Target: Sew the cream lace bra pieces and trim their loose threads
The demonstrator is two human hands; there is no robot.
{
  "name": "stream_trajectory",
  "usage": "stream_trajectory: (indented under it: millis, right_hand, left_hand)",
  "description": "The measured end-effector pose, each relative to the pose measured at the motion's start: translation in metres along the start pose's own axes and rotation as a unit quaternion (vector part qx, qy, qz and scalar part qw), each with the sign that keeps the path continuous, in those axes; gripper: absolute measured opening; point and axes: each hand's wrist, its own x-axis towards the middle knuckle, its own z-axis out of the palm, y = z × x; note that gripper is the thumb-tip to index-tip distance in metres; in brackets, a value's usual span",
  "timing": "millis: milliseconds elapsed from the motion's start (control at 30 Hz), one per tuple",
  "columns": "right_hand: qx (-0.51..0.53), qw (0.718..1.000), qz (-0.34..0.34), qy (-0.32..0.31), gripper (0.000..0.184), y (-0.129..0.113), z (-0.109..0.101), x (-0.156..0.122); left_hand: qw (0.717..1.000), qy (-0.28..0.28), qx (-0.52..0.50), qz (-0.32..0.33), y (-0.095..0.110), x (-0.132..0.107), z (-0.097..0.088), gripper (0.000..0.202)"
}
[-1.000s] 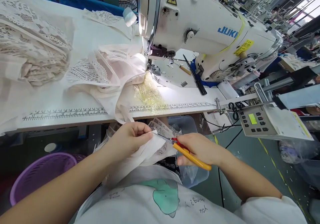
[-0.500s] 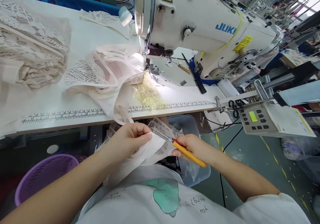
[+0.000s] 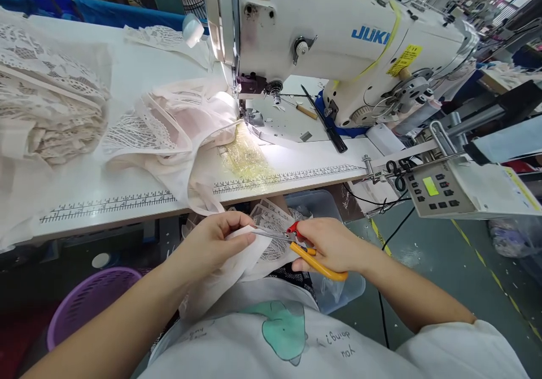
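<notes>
Left forearm [image 3: 139, 294]: bare, enters from 8 o'clock and points toward 2. Left hand [image 3: 222, 236]: positioned at 7 o'clock of centre, back facing up, fingers curled, left thumb [image 3: 240, 245] extended toward 2 in a firm-looking pinch against the bent index finger. Left wrist: close to straight. Right forearm [image 3: 402, 280]: bare, runs from an elbow at 4 o'clock toward 10. Right hand [image 3: 328, 246]: between 4 and 5 o'clock, fingers wrapped in a grip (some hidden from this angle). The hands sit near each other, not touching.
</notes>
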Motion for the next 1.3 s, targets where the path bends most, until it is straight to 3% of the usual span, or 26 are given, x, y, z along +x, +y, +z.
stream_trajectory:
  millis: [500,667,800,1067,1200,1300]
  right_hand:
    - [-0.021,1.000,0.011,0.011,0.050,0.001,0.004,-0.005]
    - [0.034,0.999,0.018,0.005,0.050,0.002,0.004,-0.005]
    - [0.092,0.995,-0.008,0.041,0.051,0.004,0.002,-0.003]
    - [0.049,0.997,-0.008,0.065,0.059,0.002,0.008,0.004]
    - [0.154,0.978,-0.020,0.136,0.060,-0.002,0.015,0.010]
    - [0.262,0.936,-0.031,0.233,0.055,-0.014,0.021,0.016]
  left_hand:
    - [1.000,0.014,-0.009,0.003,0.003,0.002,0.004,0.024]
    - [1.000,0.013,-0.011,0.018,0.003,0.001,0.002,0.023]
    - [1.000,0.018,0.000,0.012,0.000,0.002,-0.001,0.025]
    - [0.997,0.048,0.047,0.034,-0.001,-0.001,-0.004,0.025]
    - [0.994,0.059,0.064,0.060,0.000,-0.002,-0.003,0.024]
    - [0.993,0.063,0.063,0.083,0.001,-0.002,-0.001,0.021]
